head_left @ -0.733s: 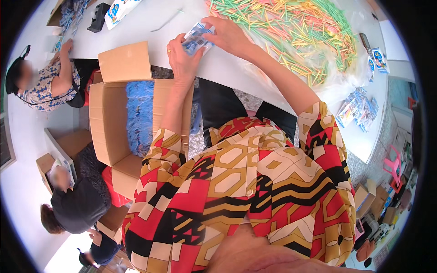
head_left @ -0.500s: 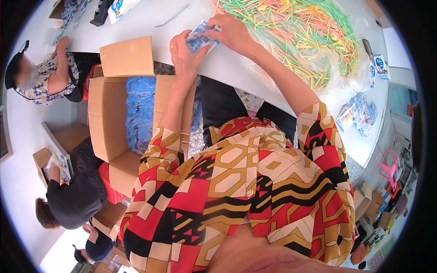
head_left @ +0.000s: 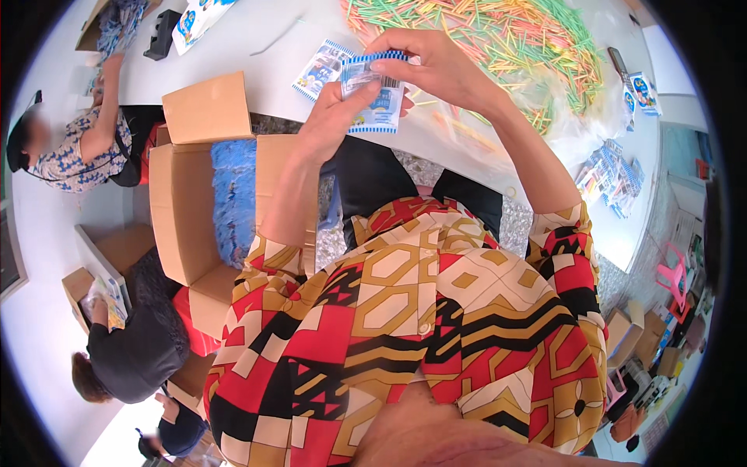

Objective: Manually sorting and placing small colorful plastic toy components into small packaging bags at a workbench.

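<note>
My left hand (head_left: 338,121) is closed on a small blue-and-white plastic packet (head_left: 384,117) with striped ends, its thumb across the front and other fingers behind. At the packet's top striped edge, my right hand (head_left: 440,66) pinches with thumb and forefinger. A similar packet (head_left: 317,70) lies flat on the white table (head_left: 261,86), just beyond my left hand. To the right of the hands spreads a big heap of thin green, yellow and orange sticks (head_left: 537,70), partly on a clear plastic bag (head_left: 587,113).
An open cardboard box (head_left: 180,210) with blue packets (head_left: 236,194) packed inside stands left of my legs. More packets (head_left: 615,179) lie at the table's right end. A black tape dispenser (head_left: 162,35) stands far left. Co-workers (head_left: 93,140) sit along the left.
Both hands have shifted right and slightly nearer, with the held packet now upright and facing me. One packet now shows lying on the table where my hands were.
</note>
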Available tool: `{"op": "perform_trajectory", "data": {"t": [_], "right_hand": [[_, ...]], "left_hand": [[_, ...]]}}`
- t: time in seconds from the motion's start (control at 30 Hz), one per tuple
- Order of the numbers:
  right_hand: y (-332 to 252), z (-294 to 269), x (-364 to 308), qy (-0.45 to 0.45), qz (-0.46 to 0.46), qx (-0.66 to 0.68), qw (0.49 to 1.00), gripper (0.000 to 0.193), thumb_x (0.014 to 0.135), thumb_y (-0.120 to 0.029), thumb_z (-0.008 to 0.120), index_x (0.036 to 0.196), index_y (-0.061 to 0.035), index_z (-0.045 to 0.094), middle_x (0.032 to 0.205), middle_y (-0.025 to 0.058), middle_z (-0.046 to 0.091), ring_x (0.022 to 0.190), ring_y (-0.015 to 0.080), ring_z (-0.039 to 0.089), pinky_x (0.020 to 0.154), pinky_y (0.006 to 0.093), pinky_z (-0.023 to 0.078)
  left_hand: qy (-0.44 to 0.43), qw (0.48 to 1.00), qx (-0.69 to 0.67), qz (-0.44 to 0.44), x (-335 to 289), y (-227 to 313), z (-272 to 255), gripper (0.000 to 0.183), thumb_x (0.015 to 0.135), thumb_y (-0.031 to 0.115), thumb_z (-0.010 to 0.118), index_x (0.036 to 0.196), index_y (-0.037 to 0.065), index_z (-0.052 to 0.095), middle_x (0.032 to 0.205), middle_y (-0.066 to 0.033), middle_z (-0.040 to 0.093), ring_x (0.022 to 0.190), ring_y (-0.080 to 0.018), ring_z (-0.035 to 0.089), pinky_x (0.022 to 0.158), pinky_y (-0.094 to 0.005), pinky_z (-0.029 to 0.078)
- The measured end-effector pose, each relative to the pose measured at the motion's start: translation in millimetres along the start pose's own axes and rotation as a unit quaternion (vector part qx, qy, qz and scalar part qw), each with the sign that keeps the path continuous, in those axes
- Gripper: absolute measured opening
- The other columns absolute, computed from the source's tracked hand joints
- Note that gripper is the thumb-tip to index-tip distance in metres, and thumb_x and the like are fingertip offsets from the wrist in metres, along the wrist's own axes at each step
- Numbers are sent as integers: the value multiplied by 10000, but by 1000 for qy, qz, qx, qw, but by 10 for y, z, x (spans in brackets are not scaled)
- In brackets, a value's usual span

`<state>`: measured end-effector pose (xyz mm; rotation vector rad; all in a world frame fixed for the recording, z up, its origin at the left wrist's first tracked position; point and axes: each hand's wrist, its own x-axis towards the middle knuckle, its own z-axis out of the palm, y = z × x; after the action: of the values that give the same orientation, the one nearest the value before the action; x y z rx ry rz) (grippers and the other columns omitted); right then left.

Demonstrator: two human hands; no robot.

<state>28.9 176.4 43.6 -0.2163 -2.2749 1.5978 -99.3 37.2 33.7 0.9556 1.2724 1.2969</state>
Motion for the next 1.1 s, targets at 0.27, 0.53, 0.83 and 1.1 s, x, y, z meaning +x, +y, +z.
{"op": "perform_trajectory", "data": {"t": [0.27,0.53,0.83,1.1], "right_hand": [[-99,-184,-273,55,5,-97,994,208,844,-222,610,801,-19,602,603,14,529,569,58,460,513,224,362],[-138,-273,-374,4,-19,-94,995,165,840,-180,595,870,-18,604,660,37,571,584,103,515,544,262,422],[-92,-280,-410,62,-6,-170,983,173,824,-180,621,830,-9,597,664,60,583,551,112,491,497,261,383],[-160,-364,-510,53,-9,-153,987,167,826,-164,617,803,0,590,616,71,527,547,128,460,503,273,361]], "left_hand": [[16,1000,16,-11,15,36,240,343,931,257,491,1119,-24,548,951,-128,664,895,-165,639,798,-293,507],[-92,969,-208,-94,43,40,404,304,928,224,484,1137,4,504,966,-173,638,917,-274,643,751,-352,547],[56,998,-31,-26,81,-140,427,224,869,143,600,1062,31,579,915,-65,656,818,-168,654,705,-310,537],[106,991,-78,-4,14,-68,476,244,820,116,658,1027,-2,605,919,-43,647,798,-92,607,716,-256,502]]}}
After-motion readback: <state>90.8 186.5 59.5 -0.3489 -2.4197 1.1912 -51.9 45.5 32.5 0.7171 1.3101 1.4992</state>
